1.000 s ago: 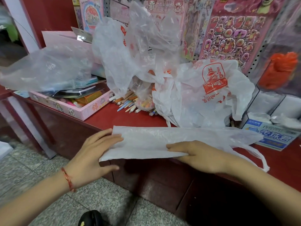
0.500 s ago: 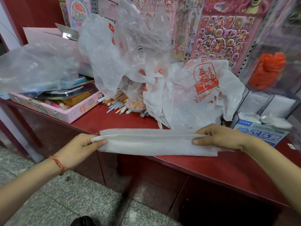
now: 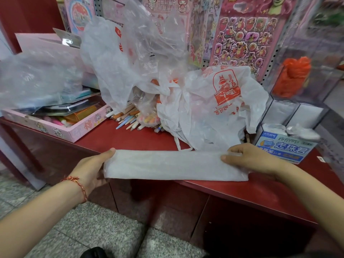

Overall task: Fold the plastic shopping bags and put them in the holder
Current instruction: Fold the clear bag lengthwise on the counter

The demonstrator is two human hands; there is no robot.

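Over counter edge (image 3: 242, 199), flat bag strip (image 3: 167, 164) (crinkly)

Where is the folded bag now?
Head view, lower centre: the folded bag spans the front of the red counter, gripped between left hand and right hand.

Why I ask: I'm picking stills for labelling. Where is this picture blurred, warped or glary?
Head view: folded bag, left hand and right hand sharp; head view, right edge: clear display boxes and orange bundle smeared; head view, corners: forearms stretched by the wide lens; light soft, only a faint sheen on the crumpled bags, no hard shadows.
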